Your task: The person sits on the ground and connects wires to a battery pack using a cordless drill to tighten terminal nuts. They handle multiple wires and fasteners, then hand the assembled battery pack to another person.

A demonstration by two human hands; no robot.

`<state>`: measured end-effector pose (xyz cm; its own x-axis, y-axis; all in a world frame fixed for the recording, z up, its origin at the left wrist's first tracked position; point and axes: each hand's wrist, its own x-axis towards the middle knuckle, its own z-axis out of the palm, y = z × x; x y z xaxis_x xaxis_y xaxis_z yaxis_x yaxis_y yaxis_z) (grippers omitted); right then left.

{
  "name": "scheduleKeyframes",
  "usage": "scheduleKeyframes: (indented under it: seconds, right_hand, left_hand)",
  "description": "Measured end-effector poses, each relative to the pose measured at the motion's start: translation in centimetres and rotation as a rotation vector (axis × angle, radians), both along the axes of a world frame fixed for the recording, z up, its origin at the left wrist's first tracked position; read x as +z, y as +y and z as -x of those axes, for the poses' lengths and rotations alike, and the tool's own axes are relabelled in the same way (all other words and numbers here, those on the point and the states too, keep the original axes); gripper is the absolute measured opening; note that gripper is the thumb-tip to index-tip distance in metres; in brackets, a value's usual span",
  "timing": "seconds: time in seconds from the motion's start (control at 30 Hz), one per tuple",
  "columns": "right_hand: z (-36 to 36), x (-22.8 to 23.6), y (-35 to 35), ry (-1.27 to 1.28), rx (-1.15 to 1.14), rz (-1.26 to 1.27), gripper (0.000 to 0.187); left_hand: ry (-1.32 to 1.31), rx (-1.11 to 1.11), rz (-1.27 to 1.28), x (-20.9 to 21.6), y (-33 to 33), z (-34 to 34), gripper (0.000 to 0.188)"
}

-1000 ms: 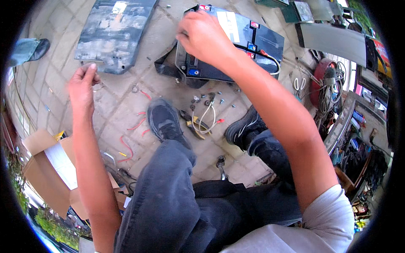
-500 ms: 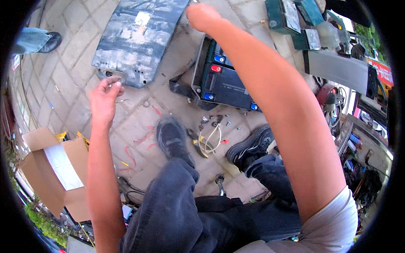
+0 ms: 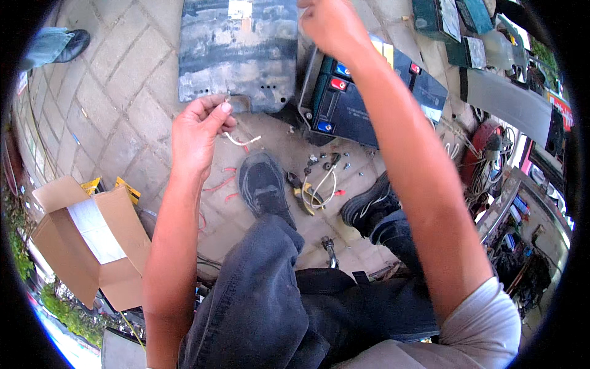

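Observation:
My left hand pinches thumb against fingers at the near edge of a scuffed dark panel with small holes. A short white wire hangs from that grip. Past the panel's right edge, at the top of the view, my right hand has its fingers curled closed; their tips are partly cut off, and what they hold is unclear. Under my right forearm lies a black battery pack in a dark case, with red and blue terminals, partly hidden by the arm.
Pliers, a looped white cable and red wire scraps lie around my shoes. An open cardboard box sits at left, a metal tray of tools at right. Another person's shoe is far left.
The panel has turned more upright in view and shifted right. My left hand has moved right along with its near edge, and the white wire now shows clearly. My right hand has moved right.

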<state>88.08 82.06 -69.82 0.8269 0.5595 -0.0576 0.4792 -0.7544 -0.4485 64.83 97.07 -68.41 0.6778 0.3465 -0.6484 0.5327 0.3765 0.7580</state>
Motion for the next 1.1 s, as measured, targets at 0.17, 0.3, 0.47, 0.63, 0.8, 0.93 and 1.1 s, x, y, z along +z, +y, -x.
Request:
scheduleKeyframes:
  seconds: [0.17, 0.3, 0.47, 0.63, 0.8, 0.93, 1.1]
  right_hand:
    - [11.9, 2.8, -1.4, 0.771, -0.278, -0.639, 0.020]
    - [15.6, 1.5, 0.3, 0.821, -0.507, -0.884, 0.014]
    - [16.5, 1.6, 0.4, 0.728, -0.551, -0.872, 0.014]
    - [16.6, 1.6, 0.4, 0.694, -0.554, -0.886, 0.014]
    - [16.5, 1.6, 0.5, 0.577, -0.488, -0.744, 0.016]
    - [15.8, 1.5, 0.6, 0.682, -0.528, -0.712, 0.017]
    - [13.6, 1.6, -0.2, 0.959, -0.464, -0.631, 0.019]
  left_hand:
    - [-0.046, -0.023, 0.031, 0.1, -1.4, -1.4, 0.021]
    - [-0.074, -0.012, 0.034, -0.3, -1.9, -1.4, 0.019]
    - [-0.077, 0.000, -0.012, -0.3, -2.4, -1.3, 0.015]
    - [-0.088, -0.007, -0.053, -0.1, -2.9, -1.4, 0.012]
    - [-0.103, -0.010, -0.081, -0.3, -3.0, -1.3, 0.016]
    - [-0.142, -0.015, -0.110, -0.4, -3.2, -1.2, 0.015]
    - [-0.152, -0.043, -0.195, -0.3, -3.5, -1.2, 0.011]
